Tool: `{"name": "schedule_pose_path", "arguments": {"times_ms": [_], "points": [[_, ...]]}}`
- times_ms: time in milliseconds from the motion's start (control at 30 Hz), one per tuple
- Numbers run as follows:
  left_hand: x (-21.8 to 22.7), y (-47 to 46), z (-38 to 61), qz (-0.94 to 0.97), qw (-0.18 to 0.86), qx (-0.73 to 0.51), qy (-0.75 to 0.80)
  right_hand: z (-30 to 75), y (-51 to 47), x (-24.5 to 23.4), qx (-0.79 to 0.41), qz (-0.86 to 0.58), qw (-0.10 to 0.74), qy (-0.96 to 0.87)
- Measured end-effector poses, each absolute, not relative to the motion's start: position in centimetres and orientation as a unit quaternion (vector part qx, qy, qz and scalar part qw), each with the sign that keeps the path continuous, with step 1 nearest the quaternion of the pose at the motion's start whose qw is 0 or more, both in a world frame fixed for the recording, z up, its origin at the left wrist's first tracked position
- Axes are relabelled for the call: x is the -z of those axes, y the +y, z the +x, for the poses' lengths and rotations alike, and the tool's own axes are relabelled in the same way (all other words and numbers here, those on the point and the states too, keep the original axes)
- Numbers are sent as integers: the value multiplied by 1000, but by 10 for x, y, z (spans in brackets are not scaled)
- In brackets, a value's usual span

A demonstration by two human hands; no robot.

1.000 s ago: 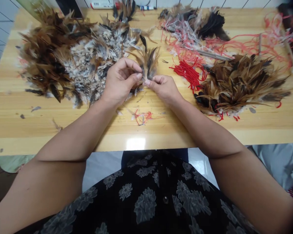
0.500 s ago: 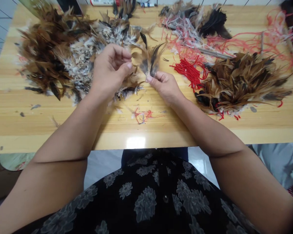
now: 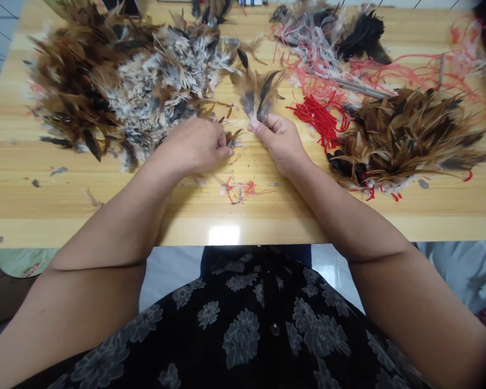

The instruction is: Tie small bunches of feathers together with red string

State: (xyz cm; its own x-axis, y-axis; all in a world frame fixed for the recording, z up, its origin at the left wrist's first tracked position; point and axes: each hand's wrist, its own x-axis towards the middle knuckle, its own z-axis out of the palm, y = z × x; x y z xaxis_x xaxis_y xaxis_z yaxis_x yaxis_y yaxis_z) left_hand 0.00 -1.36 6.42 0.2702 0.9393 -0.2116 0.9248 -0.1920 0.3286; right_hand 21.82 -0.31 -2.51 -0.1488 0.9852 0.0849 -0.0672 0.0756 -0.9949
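Observation:
My right hand [image 3: 281, 141] pinches a small fan of brown and black feathers [image 3: 258, 94] by their quills, tips pointing away from me. My left hand [image 3: 196, 146] lies knuckles up at the near edge of a big loose feather pile [image 3: 121, 81], fingers curled and pinched on a single feather [image 3: 231, 137] from that pile. The two hands are a few centimetres apart over the wooden table [image 3: 105, 205].
A second heap of brown feathers [image 3: 405, 135] lies to the right, beside a bunch of red threads [image 3: 318, 116]. Tangled pink and red string and thin sticks [image 3: 348, 59] cover the far right. A scrap of red thread [image 3: 241, 190] lies near the front edge.
My left hand has let go of the feather fan, moved left and down to the pile's edge and closed there. My right hand has kept the fan and lifted it slightly away.

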Motion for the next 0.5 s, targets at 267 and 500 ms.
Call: {"name": "schedule_pose_path", "arguments": {"times_ms": [267, 500], "points": [[-61, -2, -22, 795, 238, -88, 551, 219, 8, 43, -499, -425, 477, -585], [-61, 8, -39, 746, 312, -142, 571, 219, 10, 48, -481, -436, 473, -595]]}}
